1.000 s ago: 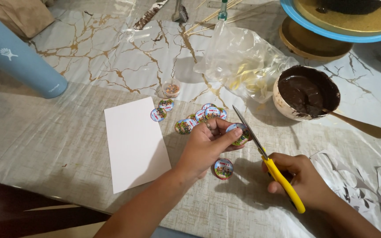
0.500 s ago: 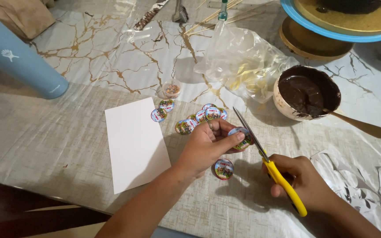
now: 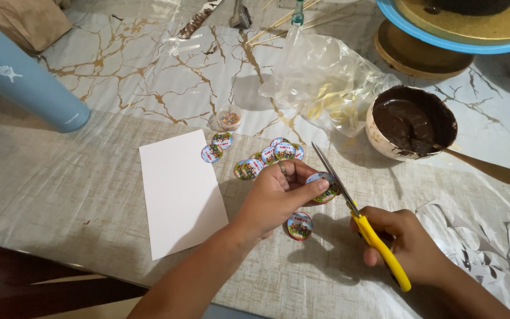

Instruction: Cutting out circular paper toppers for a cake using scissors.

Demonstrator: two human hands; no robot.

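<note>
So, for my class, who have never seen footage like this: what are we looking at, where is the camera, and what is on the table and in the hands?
There is no machine here, only a person's two bare hands. The camera sits on the person's head and looks down. The left hand pinches a round printed sticker; the right hand holds yellow-handled scissors, blades open around its edge. More cut stickers lie on the marble-patterned table cover, one below the left hand. Nearby are a white card, a blue bottle, a bowl of chocolate with a wooden spoon, and a clear plastic bag.
</note>
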